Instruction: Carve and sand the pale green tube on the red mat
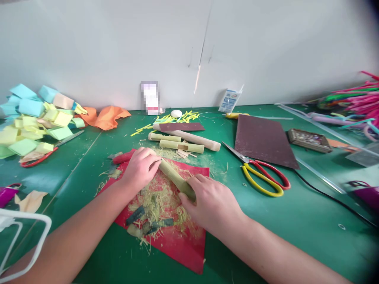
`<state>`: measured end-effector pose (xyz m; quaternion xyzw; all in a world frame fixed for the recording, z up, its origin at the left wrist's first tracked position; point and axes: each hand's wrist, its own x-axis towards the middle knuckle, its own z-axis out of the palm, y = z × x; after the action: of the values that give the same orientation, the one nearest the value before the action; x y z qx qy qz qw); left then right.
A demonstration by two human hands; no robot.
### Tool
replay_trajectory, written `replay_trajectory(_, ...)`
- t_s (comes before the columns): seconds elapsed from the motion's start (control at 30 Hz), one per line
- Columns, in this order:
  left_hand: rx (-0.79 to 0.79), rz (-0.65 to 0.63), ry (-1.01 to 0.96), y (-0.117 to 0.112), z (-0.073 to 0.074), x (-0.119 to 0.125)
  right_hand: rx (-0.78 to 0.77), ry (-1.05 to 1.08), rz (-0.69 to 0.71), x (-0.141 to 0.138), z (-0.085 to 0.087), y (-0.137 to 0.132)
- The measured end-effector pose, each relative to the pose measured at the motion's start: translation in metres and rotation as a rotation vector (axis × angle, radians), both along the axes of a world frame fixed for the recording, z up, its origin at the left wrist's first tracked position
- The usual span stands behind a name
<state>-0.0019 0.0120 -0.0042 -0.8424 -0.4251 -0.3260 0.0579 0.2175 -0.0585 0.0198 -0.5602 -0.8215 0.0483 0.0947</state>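
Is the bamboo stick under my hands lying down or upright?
Lying down: the bamboo stick lies on the red sheet, left hand over its far end, right hand over its near end.

Your view is bright and evenly lit; the light is soft and comes from above. Shadows are faint: thin ones under your right hand (pixel 211 203) and the scissors (pixel 260 177). The right corners darken and edges bend. The far box (pixel 150 97) is pixelated.
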Motion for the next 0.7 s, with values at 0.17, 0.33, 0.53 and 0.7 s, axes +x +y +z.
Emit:
replay_trajectory(0.17, -0.013, -0.011, -0.022, -0.0004, 0.0001, -0.0003, -0.012, -0.001, 0.011, 0.0001, 0.0004, -0.0001)
replay_trajectory(0.33, -0.012, -0.028, -0.029, 0.0002, -0.0002, -0.0002, 0.105, -0.023, 0.016, 0.0028, -0.0011, 0.0044)
replay_trajectory(0.53, 0.002, -0.016, -0.046, 0.003, 0.0001, 0.0014, 0.143, -0.012, 0.013, 0.0036, -0.0016, 0.0067)
replay_trajectory(0.7, -0.011, -0.019, -0.05, 0.005, -0.0013, -0.0009, -0.021, 0.031, -0.017, 0.0009, -0.0019, 0.0059)
